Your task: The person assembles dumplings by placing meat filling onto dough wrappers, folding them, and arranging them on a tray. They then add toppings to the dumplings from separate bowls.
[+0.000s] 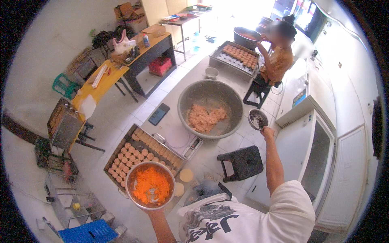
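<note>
White tiled floor [121,117] of a bright workroom, with a yellow counter [101,83] far left and white freezers [312,133] right. The left hand [150,210], its grip hidden beneath, carries a round metal bowl of shredded carrot [150,185] near centre. The right hand [267,132] pinches the rim of a small metal bowl [257,119]. Between them sit a large steel basin of pinkish mince [210,108], a tray of round patties [139,156] and a black stool [241,162]. A seated person [277,52] works far right.
</note>
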### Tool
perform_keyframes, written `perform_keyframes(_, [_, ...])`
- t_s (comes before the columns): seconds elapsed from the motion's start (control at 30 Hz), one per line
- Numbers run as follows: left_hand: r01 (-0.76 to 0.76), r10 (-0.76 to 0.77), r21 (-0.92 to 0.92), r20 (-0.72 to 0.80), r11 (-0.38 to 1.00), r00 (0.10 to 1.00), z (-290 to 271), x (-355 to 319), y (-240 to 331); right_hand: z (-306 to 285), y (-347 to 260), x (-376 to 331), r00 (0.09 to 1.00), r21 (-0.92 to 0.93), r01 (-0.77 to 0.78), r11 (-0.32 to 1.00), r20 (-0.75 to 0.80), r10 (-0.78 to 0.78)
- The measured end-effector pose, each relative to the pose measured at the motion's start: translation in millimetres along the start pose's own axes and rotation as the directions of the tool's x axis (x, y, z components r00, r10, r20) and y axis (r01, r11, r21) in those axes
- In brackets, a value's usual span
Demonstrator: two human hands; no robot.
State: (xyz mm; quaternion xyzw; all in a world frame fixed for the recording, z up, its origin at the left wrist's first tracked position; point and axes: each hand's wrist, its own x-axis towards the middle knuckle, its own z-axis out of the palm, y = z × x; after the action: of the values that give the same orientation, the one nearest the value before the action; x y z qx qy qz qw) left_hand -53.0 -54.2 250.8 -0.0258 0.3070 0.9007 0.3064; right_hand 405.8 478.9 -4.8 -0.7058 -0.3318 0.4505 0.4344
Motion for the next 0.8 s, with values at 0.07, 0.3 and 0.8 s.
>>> perform_keyframes(0.07, [-0.053, 0.054, 0.021, -0.054, 0.998, 0.997, -6.9, -3.7, 8.9, 39.2, -4.0, 13.4, 1.000, 0.046, -0.018, 0.999, -0.002, 0.019])
perform_keyframes(0.3, [-0.178, 0.197, 0.097, -0.234, 0.979, 0.952, -14.7, -18.9, 23.7, 173.1, -22.6, 64.3, 0.969, 0.183, -0.241, 0.953, 0.100, 0.226])
perform_keyframes(0.8, [-0.186, 0.193, 0.054, -0.195, 0.981, 0.962, 29.8, 12.0, -49.3, 192.4, -190.8, -107.9, 0.775, 0.360, 0.301, 0.883, 0.448, -0.446])
